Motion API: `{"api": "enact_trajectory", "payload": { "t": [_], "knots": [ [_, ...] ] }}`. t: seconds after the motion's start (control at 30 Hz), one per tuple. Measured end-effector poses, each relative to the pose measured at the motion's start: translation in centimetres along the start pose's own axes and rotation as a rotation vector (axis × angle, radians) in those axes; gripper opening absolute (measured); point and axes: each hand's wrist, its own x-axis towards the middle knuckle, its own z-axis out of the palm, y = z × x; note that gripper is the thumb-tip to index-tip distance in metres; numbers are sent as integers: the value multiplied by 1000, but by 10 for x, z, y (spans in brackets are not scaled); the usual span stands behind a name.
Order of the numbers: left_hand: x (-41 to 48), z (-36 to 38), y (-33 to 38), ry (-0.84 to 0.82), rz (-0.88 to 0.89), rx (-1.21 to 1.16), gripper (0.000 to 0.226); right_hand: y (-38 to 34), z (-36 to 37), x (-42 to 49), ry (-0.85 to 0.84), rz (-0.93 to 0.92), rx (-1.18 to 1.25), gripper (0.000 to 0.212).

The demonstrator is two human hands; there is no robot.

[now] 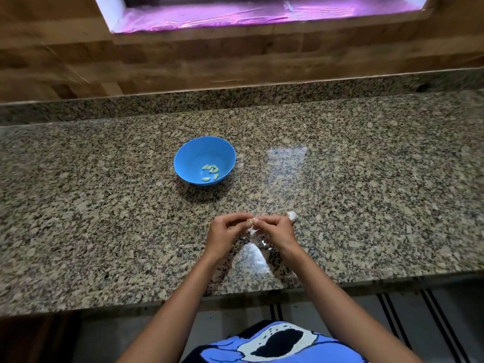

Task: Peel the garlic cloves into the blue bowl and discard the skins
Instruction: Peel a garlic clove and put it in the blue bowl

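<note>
Below frame centre, left hand (225, 229) and right hand (275, 227) both pinch one clove (250, 220); skin (252, 231) hangs under it; bowl (188, 158), above left, holds peeled cloves (210, 172); garlic (292, 215) lies just right of right hand

Bare forearms (183, 297), blue black-and-white printed garment (225, 348)

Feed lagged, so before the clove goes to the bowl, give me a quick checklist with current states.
1. Grip on the clove: ok, the left hand and the right hand both pinch it.
2. Skin fully off: not ok, a white skin strip hangs under it.
3. The blue bowl upright: ok, peeled cloves lie inside.
4. Bin for skins: cannot tell, none in view.
5. The white lump by the right hand: cannot tell whether garlic or skin.
</note>
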Motion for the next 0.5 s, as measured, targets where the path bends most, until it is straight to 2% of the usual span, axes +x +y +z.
{"api": "enact_trajectory", "payload": {
  "t": [0.17,0.33,0.43,0.5],
  "knots": [
    [-3,2,0,47,-189,-332,16,-1,1,-3,-39,70,72,11],
    [-5,3,4,116,-386,-708,33,1,2,-3,10,79,33,9],
    [-6,2,4,127,-429,-834,35,10,1,1,128,1,-293,15],
    [-6,1,2,135,-443,-920,28,13,2,2,194,-47,-537,16]
  ]
}}
